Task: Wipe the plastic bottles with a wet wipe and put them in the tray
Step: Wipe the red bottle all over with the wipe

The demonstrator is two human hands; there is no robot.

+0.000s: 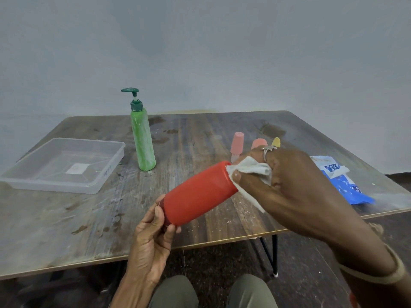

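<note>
A red plastic bottle (198, 194) is held on its side above the table's near edge. My left hand (153, 238) grips its cap end with thumb and fingers curled round it. My right hand (289, 187) holds a white wet wipe (251, 172) pressed against the bottle's far base end. A clear plastic tray (17, 174) sits on the left of the table with nothing in it. A green pump bottle (142, 141) stands upright just right of the tray.
Behind my right hand stand a pink small bottle (236, 145), a salmon one (259, 143) and a yellow one (276, 142), partly hidden. A blue wet-wipe pack (342, 181) lies at the table's right edge. The wooden table (66, 218) is stained.
</note>
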